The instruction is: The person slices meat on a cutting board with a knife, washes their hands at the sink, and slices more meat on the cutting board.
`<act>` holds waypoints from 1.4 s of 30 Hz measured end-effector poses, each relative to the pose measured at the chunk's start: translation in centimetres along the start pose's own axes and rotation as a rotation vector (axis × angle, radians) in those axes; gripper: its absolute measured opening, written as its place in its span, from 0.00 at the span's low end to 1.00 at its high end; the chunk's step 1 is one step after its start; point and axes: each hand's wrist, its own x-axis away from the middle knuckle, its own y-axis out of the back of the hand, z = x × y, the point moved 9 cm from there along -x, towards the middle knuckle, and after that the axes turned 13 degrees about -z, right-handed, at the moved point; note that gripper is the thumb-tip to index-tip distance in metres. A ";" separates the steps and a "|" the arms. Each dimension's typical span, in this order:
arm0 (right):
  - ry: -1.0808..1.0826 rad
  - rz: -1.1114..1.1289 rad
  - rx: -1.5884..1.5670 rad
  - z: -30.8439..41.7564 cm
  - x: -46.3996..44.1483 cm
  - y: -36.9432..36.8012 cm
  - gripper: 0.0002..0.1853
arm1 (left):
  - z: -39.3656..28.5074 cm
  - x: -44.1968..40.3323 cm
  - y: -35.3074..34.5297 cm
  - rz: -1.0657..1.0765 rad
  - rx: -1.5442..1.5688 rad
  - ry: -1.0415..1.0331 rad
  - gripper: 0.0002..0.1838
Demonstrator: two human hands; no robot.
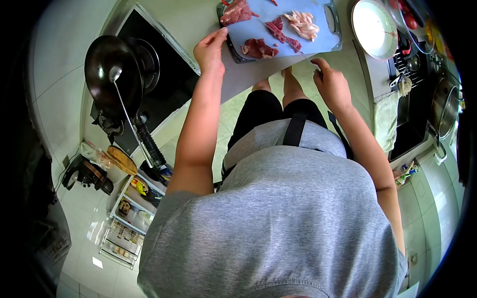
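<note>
A blue cutting board point(318, 47) lies at the top. On it are a large piece of red meat point(236, 12) at the upper left, a dark red piece point(258, 48) near the front edge, red strips point(282, 35) in the middle and a pile of pale pieces point(302, 25) to the right. My left hand point(211, 48) is beside the board's left edge, its thumb and fingertips pressed together near the large meat; whether anything is between them is too small to tell. My right hand point(330, 82) is closed round a knife point(312, 63), whose thin blade points at the red strips.
A black wok point(107, 74) with a metal ladle point(128, 111) sits by the dark hob at left. At upper right stands a white bowl point(375, 30), with a cloth point(386, 121) below it. A storage rack point(121, 243) is at lower left.
</note>
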 end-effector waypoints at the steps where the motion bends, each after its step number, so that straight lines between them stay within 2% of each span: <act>1: 0.039 -0.059 0.029 0.8 -0.1 0.5 0.26 | -0.1 0.0 0.7 -0.021 0.077 0.106 0.12; 2: 0.079 -0.117 0.057 1.5 -0.2 0.9 0.27 | -0.2 0.2 1.2 -0.043 0.153 0.211 0.11; 6: 0.200 -0.225 0.084 3.6 -0.7 1.8 0.28 | -3.6 1.3 1.8 -0.016 0.253 0.231 0.10; 8: 0.350 -0.291 0.115 4.8 -1.2 1.5 0.30 | -4.9 1.6 2.1 -0.012 0.266 0.232 0.11; 11: 0.391 -0.299 0.111 5.7 -2.0 1.1 0.28 | -6.0 1.9 2.7 -0.004 0.278 0.221 0.11; 18: 0.325 -0.477 0.047 4.4 -1.2 3.8 0.28 | -6.9 2.1 4.0 0.025 0.166 0.116 0.12; 23: 0.118 -0.639 0.061 2.4 -1.2 3.1 0.29 | -5.9 3.1 3.4 0.067 0.115 0.118 0.12; 27: 0.066 -0.645 0.120 3.0 -1.7 0.8 0.32 | -7.0 4.3 2.0 0.107 0.075 0.064 0.12; 29: 0.032 -0.543 0.052 4.7 -1.5 0.7 0.31 | -7.4 4.6 1.2 0.145 0.065 0.047 0.13; 32: 0.042 -0.600 0.006 5.6 -2.3 -0.6 0.25 | -7.8 5.3 0.3 0.192 0.059 0.057 0.12; 37: -0.006 -0.585 0.014 6.0 -2.5 -2.4 0.25 | -8.5 6.8 -0.7 0.303 -0.007 -0.008 0.12; 42: 0.009 -0.597 -0.155 5.8 -3.2 -3.4 0.27 | -8.8 7.5 -1.5 0.319 -0.041 -0.047 0.12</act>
